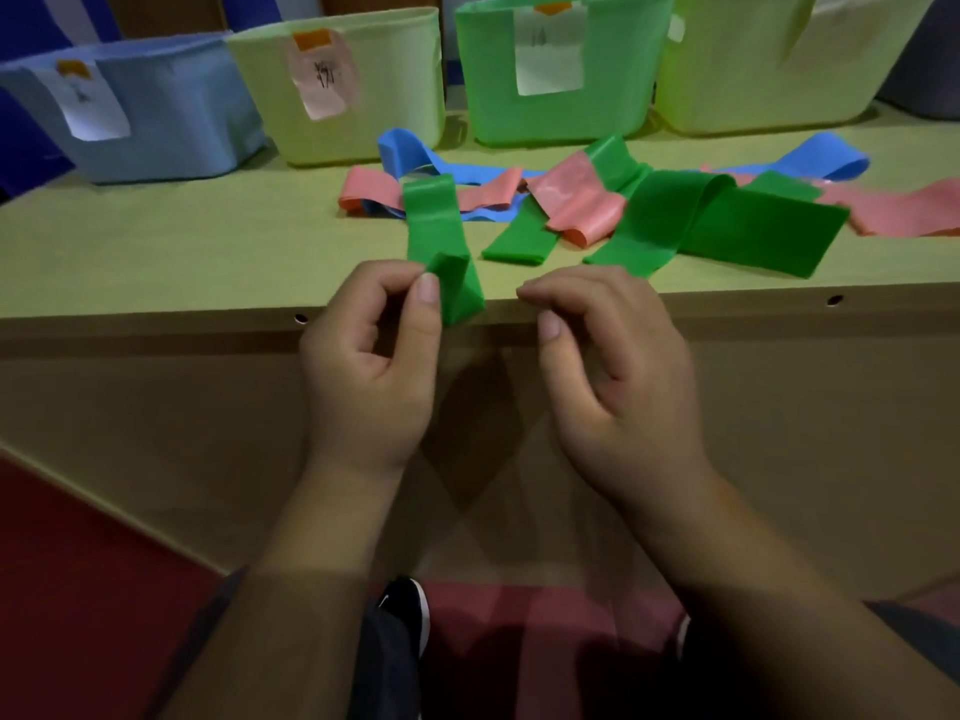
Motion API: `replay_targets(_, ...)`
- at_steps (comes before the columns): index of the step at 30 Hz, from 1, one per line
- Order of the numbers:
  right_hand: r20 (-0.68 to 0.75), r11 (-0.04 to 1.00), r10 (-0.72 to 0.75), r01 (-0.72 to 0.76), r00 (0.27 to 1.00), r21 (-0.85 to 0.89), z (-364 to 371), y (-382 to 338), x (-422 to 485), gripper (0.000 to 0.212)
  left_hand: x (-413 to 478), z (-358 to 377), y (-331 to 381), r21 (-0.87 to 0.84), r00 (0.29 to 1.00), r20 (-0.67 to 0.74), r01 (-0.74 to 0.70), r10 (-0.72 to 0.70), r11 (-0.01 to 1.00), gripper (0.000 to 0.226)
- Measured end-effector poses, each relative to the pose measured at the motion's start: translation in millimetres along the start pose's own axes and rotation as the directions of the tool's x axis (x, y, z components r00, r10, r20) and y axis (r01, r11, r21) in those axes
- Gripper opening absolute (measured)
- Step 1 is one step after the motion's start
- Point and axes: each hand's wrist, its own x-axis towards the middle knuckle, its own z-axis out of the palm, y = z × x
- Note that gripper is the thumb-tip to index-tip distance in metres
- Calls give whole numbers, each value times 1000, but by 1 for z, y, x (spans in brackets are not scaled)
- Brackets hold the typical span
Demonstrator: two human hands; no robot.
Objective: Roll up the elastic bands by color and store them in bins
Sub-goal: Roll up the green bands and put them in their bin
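Left hand (371,356) is pinched on a green band (441,241) at the bench's front edge; right hand (613,366), loosely curled, holds nothing. Thin, limp, stretchy rubber is best gripped at its folded end

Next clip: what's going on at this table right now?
A person stands at a table sorting elastic bands. The left hand pinches the near end of a green band, folded over as if starting a roll; the right hand hovers beside it, holding nothing. More green, pink and blue bands lie tangled behind. Four labelled bins line the back: blue, pale green, green, and another pale one. Their contents aren't visible.
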Motion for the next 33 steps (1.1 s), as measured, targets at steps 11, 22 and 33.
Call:
replay_targets(11, 85, 996, 53, -59, 995, 69, -20, -23, -19, 10, -30, -18, 38, -158, 955, 259, 189, -144, 969, 16)
replay_targets(22, 125, 945, 240, -261, 963, 195, -47, -36, -38, 5, -54, -28, 76, -418, 791, 500, 577, -352, 702, 22)
replay_targets(33, 273, 841, 468, -518, 841, 155, -50, -3, -61, 10, -62, -6, 54, -230, 455, 731, 866, -508, 444, 25)
